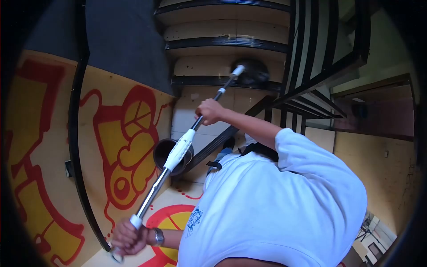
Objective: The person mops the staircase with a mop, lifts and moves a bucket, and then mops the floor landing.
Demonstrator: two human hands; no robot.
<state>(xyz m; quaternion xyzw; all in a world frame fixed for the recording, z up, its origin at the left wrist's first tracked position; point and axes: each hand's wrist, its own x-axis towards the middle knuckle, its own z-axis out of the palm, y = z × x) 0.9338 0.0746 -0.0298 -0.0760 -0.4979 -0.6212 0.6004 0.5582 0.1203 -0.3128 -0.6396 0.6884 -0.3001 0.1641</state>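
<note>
A long mop handle [153,193], silver with white sleeves, runs diagonally from lower left to upper middle. My left hand [129,238], with a watch on its wrist, is closed around the handle's near end, by a metal ring. Further up the pole, my right hand [210,111] is wrapped round the shaft just above the white grip [180,150]. At the far end, the dark, blurred mop head [254,73] rests against a stair step [202,66]. Behind the handle stands a dark bucket [161,153], partly hidden by the grip.
Tiled stairs with black edges [227,43] rise ahead. A black railing [320,78] borders them on the right. On the left is a wall with red and yellow graffiti [133,147] and a black handrail [73,133]. A doorway [373,109] lies at far right.
</note>
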